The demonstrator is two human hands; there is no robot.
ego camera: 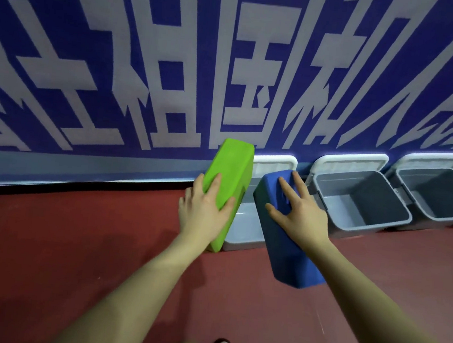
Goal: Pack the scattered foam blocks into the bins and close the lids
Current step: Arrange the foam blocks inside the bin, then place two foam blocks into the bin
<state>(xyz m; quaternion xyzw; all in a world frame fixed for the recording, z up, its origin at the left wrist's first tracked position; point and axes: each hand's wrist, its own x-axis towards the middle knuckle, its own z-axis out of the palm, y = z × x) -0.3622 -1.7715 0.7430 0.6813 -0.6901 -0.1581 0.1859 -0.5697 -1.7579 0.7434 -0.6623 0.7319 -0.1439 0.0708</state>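
L hand (204,213) is gripping the green foam block (225,182) and R hand (298,211), at its 3 o'clock, is gripping the blue foam block (282,241), both tilting over the nearest grey bin (240,238), prob. for dropping in w/ lid (275,162) standing open at 12.

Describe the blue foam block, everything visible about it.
The blue foam block is a long rectangular piece with rounded edges and a matte, slightly textured surface. It is tilted, its far end raised over the nearest grey bin and its near end lower, above the red floor. The right hand grips it from above, fingers spread along the top and thumb on its left side. It sits just right of the green block, apart from it.
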